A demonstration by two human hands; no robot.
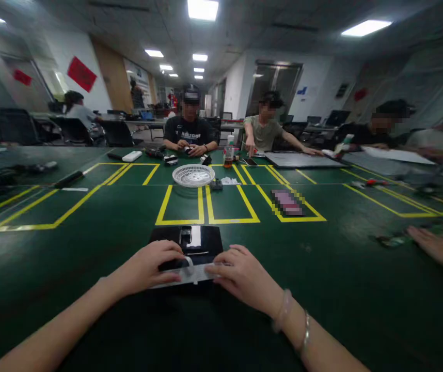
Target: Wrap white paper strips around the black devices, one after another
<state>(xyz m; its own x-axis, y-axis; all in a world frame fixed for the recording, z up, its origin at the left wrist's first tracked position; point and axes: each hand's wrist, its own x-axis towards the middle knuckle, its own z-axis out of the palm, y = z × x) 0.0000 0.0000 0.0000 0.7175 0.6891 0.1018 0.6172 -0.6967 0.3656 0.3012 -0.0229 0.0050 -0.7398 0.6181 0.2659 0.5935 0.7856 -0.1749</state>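
A black glossy flat panel lies on the table in front of me, with a white patch and a small dark square near its far edge. Across its near part runs a long white strip, with a curled white piece rising near its middle. My left hand grips the strip's left part, fingers bent over it. On the other end, my right hand pinches the strip between thumb and fingers. What the strip is made of I cannot make out.
A white round basket stands beyond the panel, near a bottle. Yellow tape outlines mark the green table. A blurred phone-like item lies to the right. Another person's hand rests at far right; several people sit opposite.
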